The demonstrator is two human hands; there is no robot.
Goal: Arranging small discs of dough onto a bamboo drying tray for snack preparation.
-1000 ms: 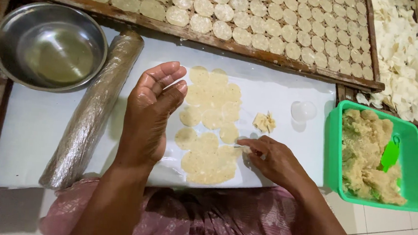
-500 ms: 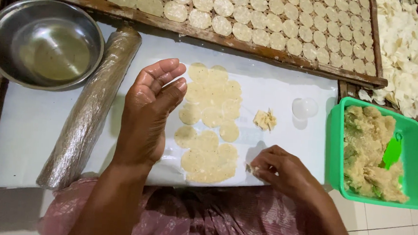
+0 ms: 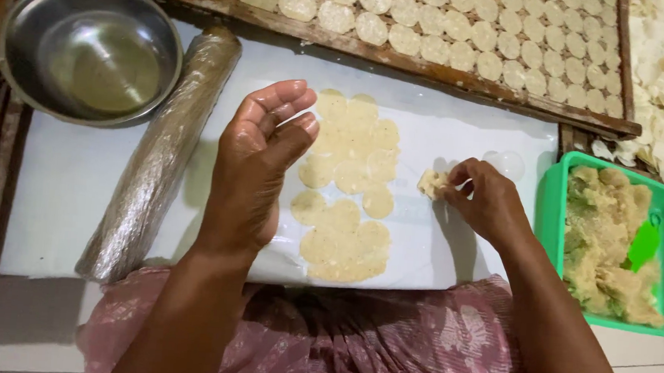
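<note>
- Dough scraps [image 3: 430, 183] sit at three o'clock of the cut dough sheet [image 3: 347, 187], pinched in the right hand [image 3: 485, 200].
- Left hand [image 3: 261, 155] hovers open, holding nothing, at the sheet's nine o'clock.
- Best gather the crumbs gently, clear of the cut rounds.

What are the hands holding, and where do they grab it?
The right hand pinches a small dough lump at its right side with its fingertips. The left hand holds nothing; it hovers palm-up over the flattened dough.
</note>
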